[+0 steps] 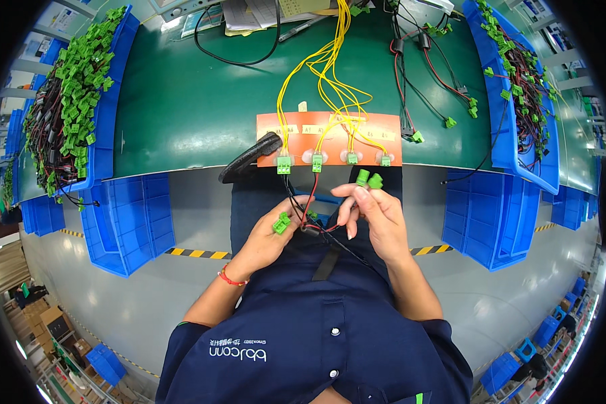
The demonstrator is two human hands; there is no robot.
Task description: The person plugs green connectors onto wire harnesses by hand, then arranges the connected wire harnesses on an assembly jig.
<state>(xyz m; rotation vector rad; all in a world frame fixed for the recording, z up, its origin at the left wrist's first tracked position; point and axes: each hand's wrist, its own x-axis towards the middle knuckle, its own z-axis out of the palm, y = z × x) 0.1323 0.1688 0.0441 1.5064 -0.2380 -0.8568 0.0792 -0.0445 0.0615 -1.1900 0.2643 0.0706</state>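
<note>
In front of me an orange board (330, 140) at the table edge carries a row of green terminal sockets fed by yellow wires (329, 57). From the leftmost socket (284, 165) black wires run down, and a red wire hangs from the second socket (317, 162). My left hand (266, 239) is closed around the wires below the board, with a green connector (281, 223) showing at its fingers. My right hand (378, 215), just below the board's right half, pinches two green connectors (369, 179) pointing upward. Red and black cable (322, 229) spans between the hands.
Blue bins heaped with green-ended cables stand at the left (108, 87) and right (512, 101) of the green table (182, 101). A black padded strip (250, 157) lies at the board's left end. Loose cables (444, 84) lie right of the board. Blue crates (128, 222) stand below the table.
</note>
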